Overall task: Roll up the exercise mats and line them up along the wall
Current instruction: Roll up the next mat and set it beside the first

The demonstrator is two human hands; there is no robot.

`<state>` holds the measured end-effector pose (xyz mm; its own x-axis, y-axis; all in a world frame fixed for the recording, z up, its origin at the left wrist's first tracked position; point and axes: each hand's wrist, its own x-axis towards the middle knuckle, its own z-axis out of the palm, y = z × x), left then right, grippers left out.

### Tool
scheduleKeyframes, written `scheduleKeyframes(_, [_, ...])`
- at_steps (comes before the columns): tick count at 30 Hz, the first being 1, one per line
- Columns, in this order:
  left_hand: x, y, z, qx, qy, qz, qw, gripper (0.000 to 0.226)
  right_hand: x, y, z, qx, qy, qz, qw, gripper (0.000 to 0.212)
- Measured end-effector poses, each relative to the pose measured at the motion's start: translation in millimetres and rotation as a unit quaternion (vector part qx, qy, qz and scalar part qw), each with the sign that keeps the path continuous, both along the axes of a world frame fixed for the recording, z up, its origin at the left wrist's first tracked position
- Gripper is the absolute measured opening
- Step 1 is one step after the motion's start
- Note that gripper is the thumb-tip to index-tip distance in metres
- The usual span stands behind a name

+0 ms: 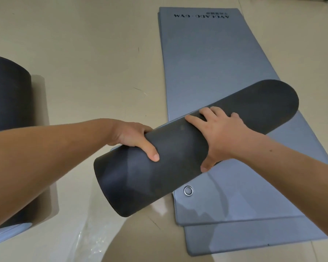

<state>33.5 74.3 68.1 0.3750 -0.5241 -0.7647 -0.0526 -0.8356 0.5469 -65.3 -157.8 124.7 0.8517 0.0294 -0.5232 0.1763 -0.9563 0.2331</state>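
Clearly the rolled mat point(187, 148) is soft, springy foam; my left hand point(133, 138) and right hand point(222, 133) clasp its middle, stopping it unrolling

Floor point(95, 59): wide bare strip open from the far edge toward the near edge, between the second rolled mat point(8, 103) at the left edge and the flat grey mats point(212, 72) on the right. Dark rolled mat point(178, 148) lies diagonally across the near end of that strip and over the flat mats, with both hands on it. Crinkled clear plastic sheet point(87, 241) covers the floor at the near edge. Far half of the flat mats unobstructed.
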Motion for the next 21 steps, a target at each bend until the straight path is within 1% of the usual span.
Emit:
scheduleKeyframes(2, [5,9,-8,-0.001,-0.013,0.022,1.000,0.076,1,1,-6,0.006,-0.013,0.012,1.000,0.147])
scheduleKeyframes(3, [8,14,-11,-0.001,-0.030,0.035,0.999,0.085,6,1,-9,0.016,-0.018,0.013,1.000,0.144])
scheduleKeyframes(4, [12,16,-10,0.001,-0.057,0.042,0.997,0.097,10,1,-10,0.027,-0.021,0.014,0.999,0.142])
scheduleKeyframes(6, [16,17,3,0.024,-0.144,0.018,0.989,0.117,21,-1,-9,0.053,-0.020,0.011,0.998,0.135])
scheduleKeyframes(7, [15,16,13,0.040,-0.192,-0.009,0.980,0.118,27,-1,-9,0.065,-0.018,0.008,0.998,0.131])
scheduleKeyframes(9, [6,9,31,0.068,-0.280,-0.073,0.955,0.102,39,-1,-10,0.082,-0.009,-0.002,0.997,0.128])
scheduleKeyframes(10, [-4,4,36,0.086,-0.304,-0.106,0.943,0.097,45,0,-12,0.090,-0.004,-0.010,0.996,0.128])
scheduleKeyframes(11, [-16,-2,35,0.110,-0.313,-0.136,0.934,0.102,52,2,-13,0.096,-0.001,-0.020,0.995,0.129])
scheduleKeyframes(12, [-31,-8,31,0.136,-0.312,-0.159,0.927,0.118,57,2,-14,0.101,-0.006,-0.027,0.994,0.131])
scheduleKeyframes(13, [-44,-11,23,0.159,-0.311,-0.170,0.922,0.136,62,2,-15,0.104,-0.023,-0.030,0.994,0.134])
scheduleKeyframes(14, [-53,-10,14,0.170,-0.320,-0.167,0.917,0.149,64,2,-16,0.105,-0.053,-0.030,0.993,0.139])
scheduleKeyframes(15, [-54,-6,4,0.171,-0.334,-0.155,0.914,0.155,63,1,-17,0.108,-0.099,-0.034,0.989,0.142])
scheduleKeyframes(16, [-47,0,-2,0.162,-0.338,-0.134,0.917,0.156,59,-1,-21,0.113,-0.155,-0.043,0.980,0.143])
scheduleKeyframes(17, [-36,8,-3,0.144,-0.327,-0.111,0.927,0.153,51,-3,-29,0.128,-0.217,-0.062,0.966,0.141])
scheduleKeyframes(18, [-23,15,-1,0.121,-0.304,-0.087,0.941,0.146,40,-6,-41,0.158,-0.279,-0.096,0.942,0.137])
scheduleKeyframes(19, [-11,21,1,0.100,-0.278,-0.067,0.953,0.136,29,-9,-54,0.201,-0.330,-0.157,0.909,0.133])
scheduleKeyframes(20, [-1,25,3,0.080,-0.255,-0.055,0.962,0.125,17,-10,-65,0.262,-0.350,-0.256,0.862,0.131])
scheduleKeyframes(21, [5,27,4,0.067,-0.241,-0.051,0.967,0.119,6,-12,-73,0.337,-0.320,-0.390,0.795,0.132])
